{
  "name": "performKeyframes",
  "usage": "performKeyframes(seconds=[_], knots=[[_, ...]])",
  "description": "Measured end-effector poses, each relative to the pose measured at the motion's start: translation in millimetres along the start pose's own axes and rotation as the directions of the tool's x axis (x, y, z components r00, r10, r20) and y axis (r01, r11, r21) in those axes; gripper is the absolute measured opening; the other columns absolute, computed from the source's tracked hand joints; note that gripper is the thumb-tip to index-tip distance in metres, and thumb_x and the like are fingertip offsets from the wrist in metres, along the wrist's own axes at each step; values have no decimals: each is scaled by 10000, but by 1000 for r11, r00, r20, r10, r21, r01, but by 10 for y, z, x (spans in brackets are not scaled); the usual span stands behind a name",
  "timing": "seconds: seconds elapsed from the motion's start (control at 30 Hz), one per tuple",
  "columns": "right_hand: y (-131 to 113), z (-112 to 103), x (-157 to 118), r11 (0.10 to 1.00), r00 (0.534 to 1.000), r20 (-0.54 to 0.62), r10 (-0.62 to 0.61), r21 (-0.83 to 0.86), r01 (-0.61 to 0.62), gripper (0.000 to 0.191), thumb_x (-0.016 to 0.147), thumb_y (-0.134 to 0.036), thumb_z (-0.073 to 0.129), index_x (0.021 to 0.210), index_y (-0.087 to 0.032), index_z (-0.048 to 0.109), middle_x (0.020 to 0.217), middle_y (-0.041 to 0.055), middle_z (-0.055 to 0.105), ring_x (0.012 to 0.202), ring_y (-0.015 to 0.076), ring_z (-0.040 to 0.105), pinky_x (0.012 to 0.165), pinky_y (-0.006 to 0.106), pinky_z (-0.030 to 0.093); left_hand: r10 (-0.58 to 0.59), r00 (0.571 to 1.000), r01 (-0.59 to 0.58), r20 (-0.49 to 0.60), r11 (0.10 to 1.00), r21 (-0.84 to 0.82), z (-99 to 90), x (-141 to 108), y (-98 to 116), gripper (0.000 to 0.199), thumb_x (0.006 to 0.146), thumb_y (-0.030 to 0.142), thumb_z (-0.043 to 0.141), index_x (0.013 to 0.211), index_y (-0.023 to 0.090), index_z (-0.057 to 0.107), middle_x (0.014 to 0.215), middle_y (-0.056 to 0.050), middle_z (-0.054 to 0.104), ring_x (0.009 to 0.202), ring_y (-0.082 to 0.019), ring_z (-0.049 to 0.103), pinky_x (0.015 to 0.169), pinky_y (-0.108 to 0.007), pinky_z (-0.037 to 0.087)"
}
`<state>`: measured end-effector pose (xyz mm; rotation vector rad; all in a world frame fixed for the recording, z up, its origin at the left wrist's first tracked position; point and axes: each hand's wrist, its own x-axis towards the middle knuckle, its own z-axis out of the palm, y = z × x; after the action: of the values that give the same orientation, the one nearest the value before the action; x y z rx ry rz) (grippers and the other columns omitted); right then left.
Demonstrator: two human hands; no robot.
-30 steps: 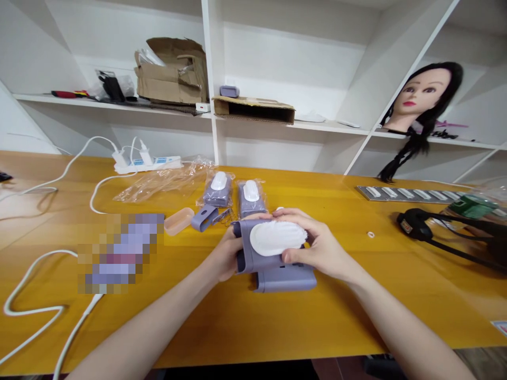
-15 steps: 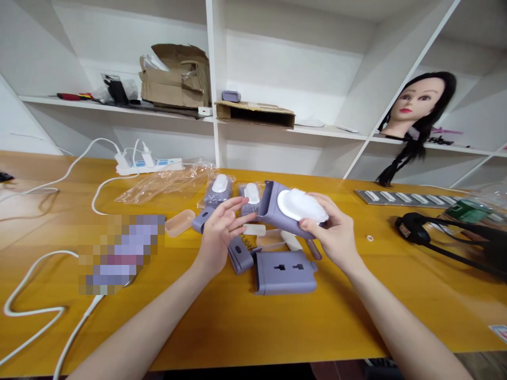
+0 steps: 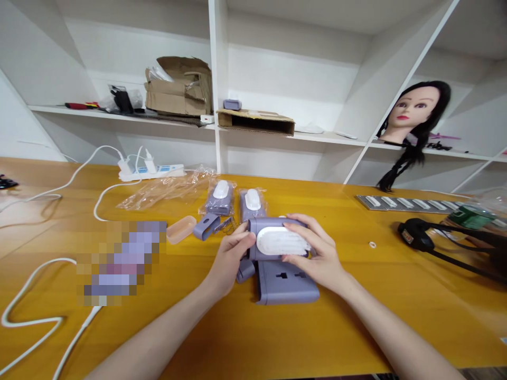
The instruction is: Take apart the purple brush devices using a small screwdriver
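Note:
Both my hands hold a purple plastic case (image 3: 253, 252) just above the desk, its face turned toward me. On that face sits a white oval part with a rough, bristly-looking surface (image 3: 279, 240). My left hand (image 3: 229, 253) grips the left end, thumb on the edge. My right hand (image 3: 319, 253) wraps the right end, fingers along the white oval. Below lies a flat purple panel (image 3: 273, 287) with two dark keyhole-shaped slots. A small purple piece (image 3: 246, 270) is partly hidden by my left hand. Another purple piece (image 3: 206, 228) with a hole lies left of it.
Behind are two plastic-wrapped purple units (image 3: 221, 203) with white ovals. A peach tray (image 3: 181, 230) lies to the left, near a power strip (image 3: 166, 171) and white cables. At right are a black headset-like strap (image 3: 415, 232), a metal strip (image 3: 420, 205) and a small ring (image 3: 372, 245).
The case has come down and left and turned more level. My left hand, open and apart from it before, has closed on its left end.

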<state>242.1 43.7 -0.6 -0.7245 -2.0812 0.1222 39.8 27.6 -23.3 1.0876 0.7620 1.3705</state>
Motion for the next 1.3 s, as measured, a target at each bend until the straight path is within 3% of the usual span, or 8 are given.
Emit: performKeyframes(seconds=[0.17,0.3,0.63,0.87,1.03,1.17,1.3], knots=[[26,25,-21,999,999,-20,-39,-19,38,531,699,-249,742,1194,-274,551,1228,110,503,1126,276,515,924,476,448,-86,996,85,-6,994,-63,35,-1,-11,256,736,381,628,647,146,673,1006,-94,655,1023,-251,546,854,-313,402],[38,33,-26,999,999,-13,-38,-33,37,525,697,-257,744,1187,-255,558,1225,118,509,1125,277,518,925,475,450,-85,996,83,-24,994,-76,28,12,-16,257,734,365,628,602,146,653,1049,-90,641,1080,-251,511,876,-302,386],[24,62,-36,997,999,-39,-37,-72,34,495,712,-317,725,1180,-264,571,1203,108,544,1091,272,548,893,473,478,-65,998,66,21,996,-53,-1,31,-59,301,748,370,612,565,132,614,1089,-73,583,919,-196,531,793,-281,410],[21,91,-48,998,998,-49,-25,-67,22,490,715,-307,723,1179,-270,571,1207,108,542,1102,277,542,906,482,468,-41,999,41,16,999,-28,-18,34,-65,298,775,362,592,579,137,593,1056,-80,594,1023,-215,496,895,-286,362],[25,93,-58,997,998,-49,-34,-75,30,506,710,-288,729,1186,-276,558,1207,105,534,1106,274,534,915,491,459,-37,999,38,25,999,-28,-18,41,-75,297,774,357,588,572,139,596,1020,-74,599,951,-205,524,829,-283,394],[26,99,-57,995,997,-56,-61,-87,56,514,708,-277,731,1191,-260,556,1212,116,529,1106,280,529,922,492,451,-77,997,77,-7,996,-48,3,36,-40,265,745,350,612,578,144,614,1057,-74,608,1017,-223,512,796,-260,400],[31,100,-55,995,996,-70,-62,-83,56,515,703,-305,733,1188,-244,569,1202,121,542,1096,288,542,916,480,457,-174,985,173,2,974,-146,48,8,47,216,712,368,632,754,162,681,929,-57,659,906,-204,569,715,-250,426]])
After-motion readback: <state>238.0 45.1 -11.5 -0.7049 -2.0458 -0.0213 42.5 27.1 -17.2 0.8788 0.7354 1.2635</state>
